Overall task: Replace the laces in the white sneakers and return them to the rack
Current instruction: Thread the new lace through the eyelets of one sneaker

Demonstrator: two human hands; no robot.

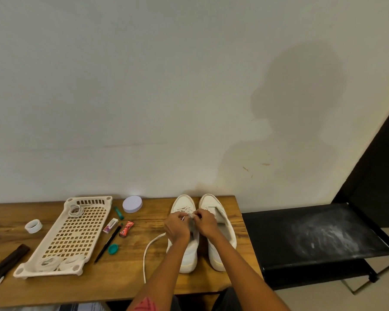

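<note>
Head view | I am lacing the left sneaker (186,241) beside its twin (220,239) on the table (126,277) | left hand (176,226) and right hand (206,224) together, pinching the lace (148,250) at the eyelets | next I am judging: thread tip through, pull slack.

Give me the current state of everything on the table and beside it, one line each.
left sneaker: upright, partly laced, lace being worked
right sneaker: upright, tongue open, no lace visible
loose lace: trailing across the table toward its front edge
left hand: pinching the lace
right hand: pinching the lace
tray: flat, holding coiled laces
round lilac container: closed
black rack: shelf bare, dusty
</note>
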